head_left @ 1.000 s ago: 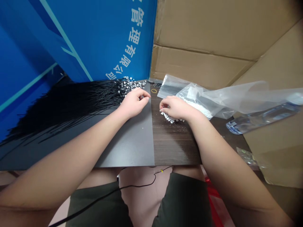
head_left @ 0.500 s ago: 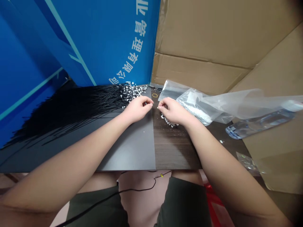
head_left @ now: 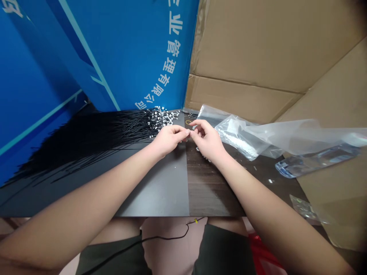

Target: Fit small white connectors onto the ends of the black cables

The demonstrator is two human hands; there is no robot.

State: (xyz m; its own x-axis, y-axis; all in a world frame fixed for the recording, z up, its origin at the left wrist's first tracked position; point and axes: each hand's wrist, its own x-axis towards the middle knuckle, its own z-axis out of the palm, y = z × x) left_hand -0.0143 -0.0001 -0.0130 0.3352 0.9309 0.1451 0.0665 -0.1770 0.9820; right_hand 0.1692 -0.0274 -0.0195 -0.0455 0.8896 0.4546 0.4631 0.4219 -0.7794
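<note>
My left hand (head_left: pixel 171 138) is closed in a pinch over the seam of the table, its thumb and fingertips meeting those of my right hand. My right hand (head_left: pixel 207 140) is also pinched, palm side toward the left. Whatever sits between the fingertips is too small to make out. Beyond my left hand lies a bundle of thin black cables (head_left: pixel 114 124) with white connectors (head_left: pixel 162 117) on their ends. Small white pieces (head_left: pixel 200 152) lie on the dark wood surface, partly hidden beneath my right hand.
A clear plastic bag (head_left: pixel 243 139) with white pieces inside lies right of my hands, near a plastic bottle (head_left: pixel 318 158) on its side. A small bag (head_left: pixel 305 208) rests at the right edge. Blue panel (head_left: pixel 137 49) and cardboard (head_left: pixel 246 46) stand behind.
My hands have come together, the fingertips now meeting where a gap was before. The view has tilted slightly, so the table appears lower.
</note>
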